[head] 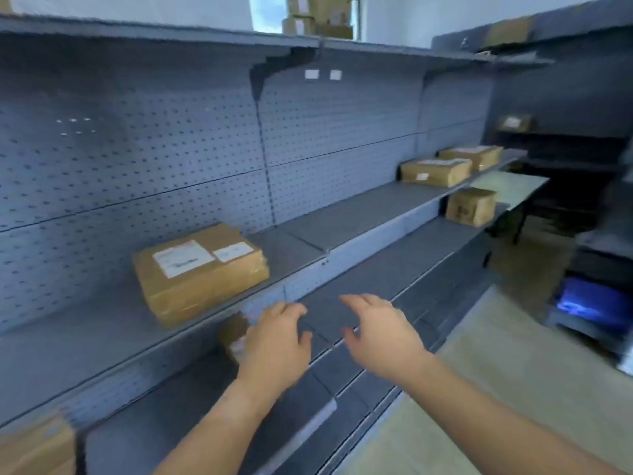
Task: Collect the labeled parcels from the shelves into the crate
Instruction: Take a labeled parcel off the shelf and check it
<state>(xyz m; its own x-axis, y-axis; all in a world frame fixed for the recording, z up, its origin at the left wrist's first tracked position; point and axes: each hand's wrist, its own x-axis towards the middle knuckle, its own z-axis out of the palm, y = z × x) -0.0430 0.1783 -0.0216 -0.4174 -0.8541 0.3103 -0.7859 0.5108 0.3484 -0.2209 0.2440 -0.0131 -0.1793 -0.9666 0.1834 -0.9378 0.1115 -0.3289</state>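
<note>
Your left hand (274, 341) and right hand (380, 337) hover with fingers loose, grasping nothing. Just at 9 o'clock of the left, a small brown parcel (232, 332) is half hidden and blurred. At 11 o'clock a flat cardboard parcel (198, 269) with white labels lies on the grey metal shelf (342, 217), before perforated backing.

I see grey pegboard shelving (171, 149) filling the left, beige floor (513, 389) lower right, and a bright window (267, 12) top centre.
</note>
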